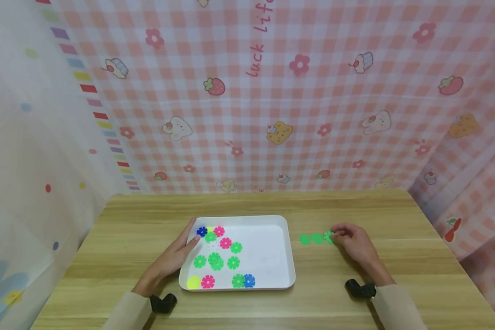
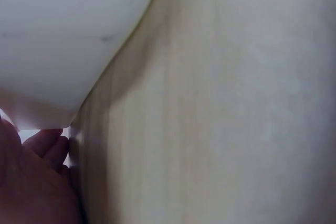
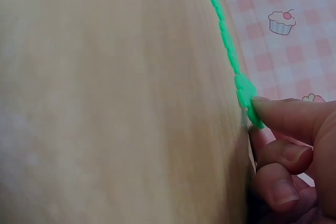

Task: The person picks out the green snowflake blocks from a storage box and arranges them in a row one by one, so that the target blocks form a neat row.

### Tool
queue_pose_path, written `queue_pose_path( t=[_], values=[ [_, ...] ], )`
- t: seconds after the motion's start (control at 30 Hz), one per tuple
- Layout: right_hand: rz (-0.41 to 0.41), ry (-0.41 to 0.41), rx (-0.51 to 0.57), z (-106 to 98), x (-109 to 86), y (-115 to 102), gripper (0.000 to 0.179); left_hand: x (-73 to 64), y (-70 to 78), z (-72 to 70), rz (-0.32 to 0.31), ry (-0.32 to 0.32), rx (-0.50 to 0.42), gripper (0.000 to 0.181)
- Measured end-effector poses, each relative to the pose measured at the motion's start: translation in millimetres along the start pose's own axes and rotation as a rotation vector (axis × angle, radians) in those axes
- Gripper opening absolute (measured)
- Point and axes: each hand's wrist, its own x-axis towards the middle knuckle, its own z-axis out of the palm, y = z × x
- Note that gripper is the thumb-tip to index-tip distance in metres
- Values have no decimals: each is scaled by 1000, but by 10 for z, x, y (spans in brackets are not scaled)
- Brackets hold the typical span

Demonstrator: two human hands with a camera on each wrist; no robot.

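A white tray [image 1: 272, 256] lies on the table with notched plastic discs inside, in green, pink, yellow, blue and white. My left hand [image 1: 173, 256] grips its left side, thumb over the rim and fingers along the outer wall; the left wrist view shows the fingers [image 2: 50, 148] beside that wall. To the right of the tray, two green discs [image 1: 311, 238] lie in a row on the wood. At the row's right end my right hand [image 1: 356, 245] pinches a third green disc [image 3: 245, 92], which stands slightly tilted in the right wrist view.
The wooden table [image 1: 334, 307] ends at a pink checked cloth [image 1: 247, 114] hanging behind it. A white dotted cloth [image 1: 45, 151] hangs at the left. Each wrist carries a black camera, one [image 1: 163, 303] on the left and another [image 1: 360, 289] on the right.
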Motion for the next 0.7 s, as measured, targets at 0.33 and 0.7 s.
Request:
queue_pose_path(
  t=[0.33, 0.7],
  values=[
    [16, 14, -8, 20, 4, 32, 19, -7, 5, 3, 1, -4, 4, 64],
    [14, 40, -22, 50, 8, 34, 17, -11, -2, 5, 6, 0, 5, 67]
  ],
)
